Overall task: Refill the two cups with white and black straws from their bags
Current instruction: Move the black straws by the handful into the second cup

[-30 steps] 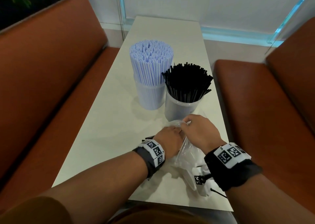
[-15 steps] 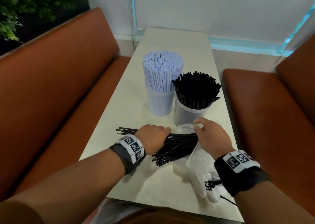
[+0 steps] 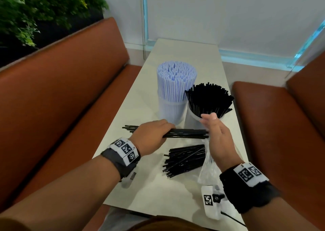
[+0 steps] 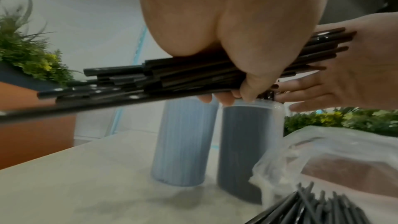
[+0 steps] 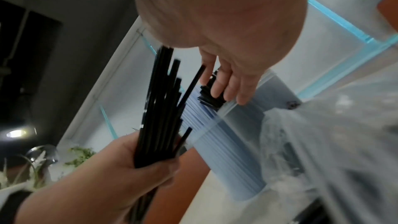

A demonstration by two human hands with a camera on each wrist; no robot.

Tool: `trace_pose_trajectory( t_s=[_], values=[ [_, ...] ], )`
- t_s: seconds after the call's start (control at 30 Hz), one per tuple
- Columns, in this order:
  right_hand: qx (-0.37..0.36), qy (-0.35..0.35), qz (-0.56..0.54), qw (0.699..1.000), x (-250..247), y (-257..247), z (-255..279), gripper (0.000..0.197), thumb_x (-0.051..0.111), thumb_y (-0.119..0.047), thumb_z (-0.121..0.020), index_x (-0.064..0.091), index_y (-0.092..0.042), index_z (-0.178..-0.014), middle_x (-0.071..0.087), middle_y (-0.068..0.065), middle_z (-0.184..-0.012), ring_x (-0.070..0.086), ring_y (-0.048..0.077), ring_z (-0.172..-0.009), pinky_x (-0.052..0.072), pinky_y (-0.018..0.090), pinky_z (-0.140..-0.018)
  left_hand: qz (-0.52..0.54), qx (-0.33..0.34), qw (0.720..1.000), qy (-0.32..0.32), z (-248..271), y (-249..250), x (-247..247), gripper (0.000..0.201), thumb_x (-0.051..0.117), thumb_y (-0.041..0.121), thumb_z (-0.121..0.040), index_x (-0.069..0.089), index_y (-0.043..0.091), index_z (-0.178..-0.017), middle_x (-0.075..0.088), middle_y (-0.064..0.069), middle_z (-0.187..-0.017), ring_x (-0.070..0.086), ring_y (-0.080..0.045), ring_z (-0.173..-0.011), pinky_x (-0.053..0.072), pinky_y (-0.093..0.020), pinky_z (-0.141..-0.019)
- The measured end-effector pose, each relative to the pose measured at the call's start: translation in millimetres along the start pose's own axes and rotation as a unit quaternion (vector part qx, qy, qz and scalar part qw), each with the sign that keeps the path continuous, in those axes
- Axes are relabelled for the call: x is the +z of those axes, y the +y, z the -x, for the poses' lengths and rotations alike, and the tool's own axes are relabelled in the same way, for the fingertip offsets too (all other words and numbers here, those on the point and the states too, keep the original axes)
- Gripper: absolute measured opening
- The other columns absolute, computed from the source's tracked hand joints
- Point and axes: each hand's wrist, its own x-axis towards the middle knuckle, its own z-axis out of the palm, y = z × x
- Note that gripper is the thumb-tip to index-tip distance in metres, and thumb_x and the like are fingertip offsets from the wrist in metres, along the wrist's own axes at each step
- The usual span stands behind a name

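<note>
My left hand (image 3: 154,135) grips a bundle of black straws (image 3: 186,135) held level above the table; the same bundle of black straws (image 4: 172,77) shows under my left hand (image 4: 243,67) in the left wrist view. My right hand (image 3: 216,134) stands flat, palm against the bundle's right ends, fingers straight (image 5: 234,84). Behind stand a cup of white straws (image 3: 173,97) and a cup of black straws (image 3: 209,100). Loose black straws (image 3: 184,158) stick out of a clear plastic bag (image 3: 208,167) lying on the table.
The narrow white table (image 3: 144,186) runs between two brown benches, one on the left (image 3: 58,97) and one on the right (image 3: 281,121). A plant (image 3: 35,10) stands behind the left bench. A white tagged wrist device (image 3: 211,200) hangs near the table's front edge.
My left hand has drawn a bundle of black straws out of the bag and lifted it. My right hand let go of the bag and now stands flat against the bundle's ends.
</note>
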Motion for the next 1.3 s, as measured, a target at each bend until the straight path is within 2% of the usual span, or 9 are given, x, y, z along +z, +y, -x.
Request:
trace_pose_trajectory(
  t_s=[0.17,0.37,0.53,0.63,0.8,0.87,1.0,1.13,1.3],
  values=[
    [0.06,0.007,-0.139,0.989,-0.3,-16.0,-11.0,0.06,0.034,-0.069,-0.091,0.071,-0.026,-0.112,0.076,-0.001,-0.112,0.069,0.012,-0.111,0.047,0.036,-0.1,-0.068,-0.021,0.997,-0.017,-11.8,16.6,-0.9,0.032,0.049,0.023,-0.097,0.046,0.028,-0.128,0.058,0.001,-0.091,0.059,-0.024,-0.077,0.037,-0.032,-0.055],
    [0.052,-0.088,0.012,0.995,13.5,-15.3,-9.2,0.044,0.044,-0.053,-0.101,0.079,-0.035,-0.081,0.077,-0.015,-0.09,0.069,-0.005,-0.09,0.046,0.005,-0.072,-0.051,0.015,0.998,0.031,-29.3,44.6,5.3,0.038,0.062,0.026,-0.087,0.055,0.023,-0.124,0.065,0.003,-0.095,0.062,-0.021,-0.083,0.042,-0.031,-0.057],
    [0.094,-0.033,-0.104,0.99,6.6,-9.3,-13.0,0.06,0.041,-0.07,-0.095,0.077,-0.023,-0.101,0.077,0.004,-0.108,0.072,0.013,-0.104,0.053,0.031,-0.093,0.053,-0.046,0.994,0.078,-40.7,44.1,-6.2,0.028,0.061,0.032,-0.093,0.057,0.03,-0.121,0.068,0.004,-0.099,0.065,-0.022,-0.087,0.043,-0.031,-0.064],
    [0.165,-0.03,-0.156,0.974,4.7,-5.1,-15.0,0.068,0.033,-0.073,-0.093,0.071,-0.021,-0.114,0.074,0.004,-0.116,0.068,0.016,-0.113,0.052,0.035,-0.099,0.299,-0.123,0.928,0.184,-48.9,48.2,-35.2,0.018,0.064,0.041,-0.089,0.057,0.039,-0.105,0.069,0.003,-0.082,0.066,-0.015,-0.075,0.05,-0.029,-0.067],
    [0.259,-0.042,-0.256,0.93,9.7,-12.5,-17.1,0.079,0.03,-0.074,-0.096,0.061,-0.011,-0.132,0.069,0.012,-0.125,0.064,0.028,-0.119,0.047,0.045,-0.105,0.649,-0.104,0.686,0.313,-71.3,68.6,-68.1,0.021,0.07,0.014,-0.087,0.068,0.034,-0.088,0.062,-0.003,-0.077,0.062,-0.022,-0.069,0.053,-0.036,-0.076],
    [0.268,-0.036,-0.295,0.916,10.4,-17.1,-17.2,0.079,0.031,-0.074,-0.096,0.06,-0.011,-0.133,0.069,0.012,-0.127,0.065,0.028,-0.119,0.045,0.05,-0.107,0.705,-0.103,0.626,0.317,-77.1,77.2,-67.8,0.02,0.069,0.007,-0.088,0.067,0.027,-0.09,0.059,-0.005,-0.079,0.06,-0.026,-0.07,0.052,-0.042,-0.079],
    [0.283,0.016,-0.308,0.908,9.7,-23.7,-17.9,0.064,0.038,-0.061,-0.102,0.062,-0.008,-0.128,0.07,0.012,-0.125,0.067,0.025,-0.114,0.051,0.041,-0.098,0.725,-0.121,0.604,0.308,-82.5,87.5,-63.0,0.015,0.069,0.008,-0.087,0.058,0.018,-0.091,0.061,-0.001,-0.073,0.061,-0.025,-0.067,0.053,-0.04,-0.078],
    [0.295,0.034,-0.315,0.902,3.2,-24.4,-19.3,0.053,0.042,-0.053,-0.105,0.066,-0.007,-0.119,0.072,0.01,-0.117,0.066,0.027,-0.116,0.044,0.045,-0.111,0.749,-0.107,0.571,0.318,-89.8,87.0,-67.5,0.016,0.067,0.005,-0.088,0.056,0.016,-0.092,0.058,-0.001,-0.074,0.061,-0.023,-0.063,0.054,-0.043,-0.077],
    [0.278,-0.004,-0.338,0.899,6.2,-25.7,-21.4,0.057,0.04,-0.047,-0.106,0.062,0.0,-0.128,0.067,0.021,-0.126,0.065,0.032,-0.118,0.048,0.049,-0.106,0.741,-0.133,0.58,0.311,-95.1,87.2,-64.1,0.016,0.065,0.004,-0.09,0.057,0.018,-0.092,0.058,-0.005,-0.071,0.06,-0.024,-0.062,0.052,-0.045,-0.078]
  ],
)
